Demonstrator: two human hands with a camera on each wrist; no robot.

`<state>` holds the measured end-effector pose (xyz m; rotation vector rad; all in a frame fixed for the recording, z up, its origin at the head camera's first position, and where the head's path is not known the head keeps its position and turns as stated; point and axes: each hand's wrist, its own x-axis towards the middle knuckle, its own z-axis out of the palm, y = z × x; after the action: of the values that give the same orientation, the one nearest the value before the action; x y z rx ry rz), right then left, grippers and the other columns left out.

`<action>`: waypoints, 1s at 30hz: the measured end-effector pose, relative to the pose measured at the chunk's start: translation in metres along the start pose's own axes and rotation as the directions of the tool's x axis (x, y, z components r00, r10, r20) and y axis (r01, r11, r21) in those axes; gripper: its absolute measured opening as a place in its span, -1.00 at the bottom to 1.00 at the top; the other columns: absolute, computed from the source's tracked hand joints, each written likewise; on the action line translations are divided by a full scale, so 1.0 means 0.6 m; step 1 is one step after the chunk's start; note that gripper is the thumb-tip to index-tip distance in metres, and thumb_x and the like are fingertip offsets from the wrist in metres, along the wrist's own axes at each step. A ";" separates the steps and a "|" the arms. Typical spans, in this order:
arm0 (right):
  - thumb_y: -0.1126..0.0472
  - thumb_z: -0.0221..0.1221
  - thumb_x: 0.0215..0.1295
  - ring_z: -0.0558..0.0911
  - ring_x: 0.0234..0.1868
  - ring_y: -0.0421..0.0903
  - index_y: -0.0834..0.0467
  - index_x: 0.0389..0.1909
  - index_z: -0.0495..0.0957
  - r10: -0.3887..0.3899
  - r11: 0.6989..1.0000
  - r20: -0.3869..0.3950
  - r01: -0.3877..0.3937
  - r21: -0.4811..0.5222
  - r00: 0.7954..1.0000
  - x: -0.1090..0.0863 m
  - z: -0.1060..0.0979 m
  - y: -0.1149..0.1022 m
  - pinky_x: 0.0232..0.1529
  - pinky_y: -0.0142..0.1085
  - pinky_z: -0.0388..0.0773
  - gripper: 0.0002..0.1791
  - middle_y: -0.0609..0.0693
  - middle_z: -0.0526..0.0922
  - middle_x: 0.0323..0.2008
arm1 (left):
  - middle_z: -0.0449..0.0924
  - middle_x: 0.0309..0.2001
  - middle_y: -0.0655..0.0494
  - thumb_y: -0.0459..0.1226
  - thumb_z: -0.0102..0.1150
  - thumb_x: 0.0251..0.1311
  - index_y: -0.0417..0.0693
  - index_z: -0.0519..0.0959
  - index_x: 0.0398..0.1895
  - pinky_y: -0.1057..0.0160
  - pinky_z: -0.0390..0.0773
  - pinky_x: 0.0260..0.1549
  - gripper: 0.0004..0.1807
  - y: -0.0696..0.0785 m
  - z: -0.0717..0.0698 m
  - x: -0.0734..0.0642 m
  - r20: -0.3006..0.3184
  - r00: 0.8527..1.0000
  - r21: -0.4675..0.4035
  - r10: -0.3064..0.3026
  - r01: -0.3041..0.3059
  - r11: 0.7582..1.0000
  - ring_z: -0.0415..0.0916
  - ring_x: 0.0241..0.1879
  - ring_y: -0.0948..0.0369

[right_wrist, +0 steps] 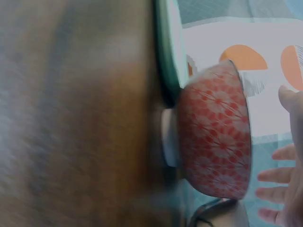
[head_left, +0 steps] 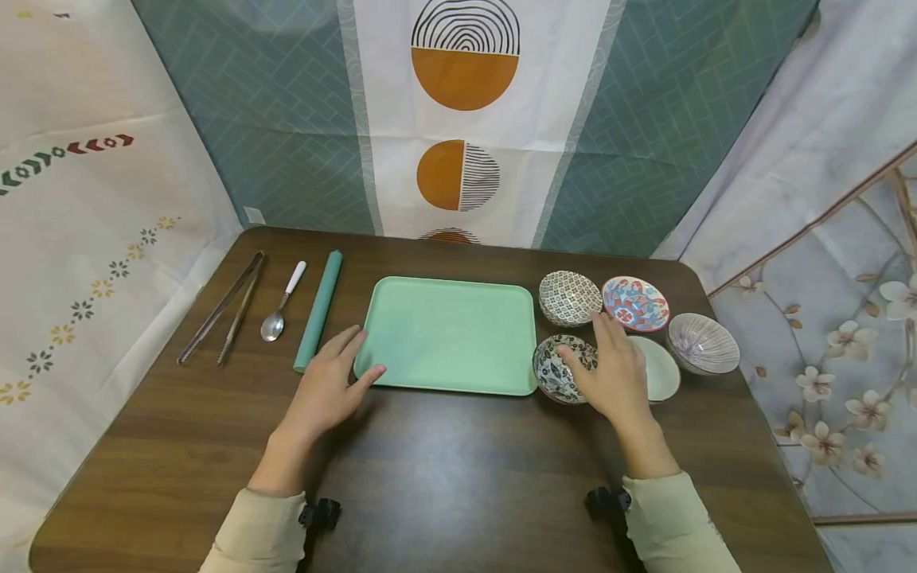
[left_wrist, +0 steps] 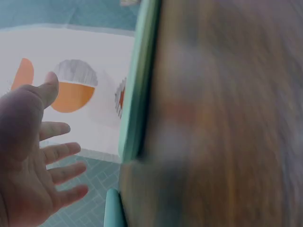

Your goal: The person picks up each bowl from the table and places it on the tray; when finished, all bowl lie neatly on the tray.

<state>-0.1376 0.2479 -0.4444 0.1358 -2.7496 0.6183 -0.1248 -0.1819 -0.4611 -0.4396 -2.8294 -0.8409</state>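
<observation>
In the head view, my left hand (head_left: 324,400) hovers at the left end of a mint-green rectangular tray (head_left: 451,338), fingers spread. The left wrist view shows that palm holding nothing. Over the group of bowls on the right is my right hand (head_left: 614,372), its fingers extended and its grasp bare. It partly covers a dark floral-patterned bowl (head_left: 555,374) and a white oval dish (head_left: 662,372). Seen from the side in the right wrist view, a bowl with a red flower-patterned outside (right_wrist: 215,132) stands beside the right hand's fingers (right_wrist: 277,175).
Behind the hand are a brown-patterned bowl (head_left: 569,298) and a red-and-blue patterned plate (head_left: 635,303); a striped bowl (head_left: 704,344) stands farther right. Left of the tray lie metal tongs (head_left: 228,306), a white-handled spoon (head_left: 284,302) and a green cylindrical stick (head_left: 318,310). Patterned cloths hang around the wooden table (head_left: 458,477).
</observation>
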 end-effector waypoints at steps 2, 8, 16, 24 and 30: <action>-0.18 0.21 0.38 0.38 0.35 0.35 0.35 0.43 0.30 0.009 0.998 -0.054 -0.005 0.068 0.999 0.004 -0.006 0.003 0.25 0.33 0.25 -0.16 0.36 0.41 0.35 | 0.27 0.43 -0.30 -0.07 0.20 0.43 -0.34 0.32 0.44 -0.28 0.27 0.30 -0.30 0.002 0.000 0.004 -0.014 1.000 -0.123 -0.010 0.008 0.992 0.23 0.40 -0.23; 0.00 0.26 0.39 0.59 0.12 0.30 0.35 0.36 0.39 0.068 0.974 -0.134 -0.037 0.222 0.989 0.015 -0.028 0.021 0.10 0.20 0.46 -0.32 0.32 0.60 0.15 | 0.38 0.34 -0.28 -0.15 0.15 0.47 -0.33 0.38 0.39 -0.23 0.36 0.24 -0.43 0.003 0.001 0.012 -0.033 0.992 -0.319 -0.119 0.103 0.942 0.34 0.33 -0.19; 0.16 0.24 0.39 0.64 0.05 0.33 0.45 0.26 0.44 0.147 0.962 -0.161 -0.104 0.252 0.976 0.025 -0.059 0.054 0.02 0.15 0.54 -0.44 0.41 0.61 0.10 | 0.48 0.22 -0.33 -0.22 0.20 0.44 -0.41 0.47 0.27 -0.17 0.53 0.06 -0.50 -0.015 0.016 0.013 -0.055 0.976 -0.355 -0.210 0.178 0.918 0.47 0.19 -0.21; 0.15 0.20 0.43 0.61 0.09 0.35 0.46 0.22 0.45 0.228 0.953 -0.148 -0.190 0.235 0.962 0.027 -0.076 0.106 0.07 0.15 0.53 -0.48 0.43 0.60 0.09 | 0.48 0.21 -0.33 -0.30 0.30 0.35 -0.41 0.48 0.27 -0.15 0.58 0.03 -0.49 -0.039 0.037 0.014 -0.049 0.977 -0.371 -0.206 0.174 0.912 0.50 0.16 -0.19; 0.12 0.14 0.47 0.57 0.14 0.38 0.47 0.26 0.43 0.304 0.938 -0.141 -0.270 0.217 0.942 0.026 -0.096 0.148 0.10 0.19 0.49 -0.45 0.44 0.57 0.13 | 0.49 0.16 -0.37 -0.36 0.31 0.32 -0.45 0.50 0.22 -0.11 0.62 -0.04 -0.53 -0.043 0.041 0.018 -0.047 0.964 -0.373 -0.261 0.226 0.900 0.57 0.06 -0.21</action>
<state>-0.1505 0.3525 -0.4257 -0.2720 -2.5548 0.9308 -0.1448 -0.1862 -0.4921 -0.0787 -2.6730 -1.4093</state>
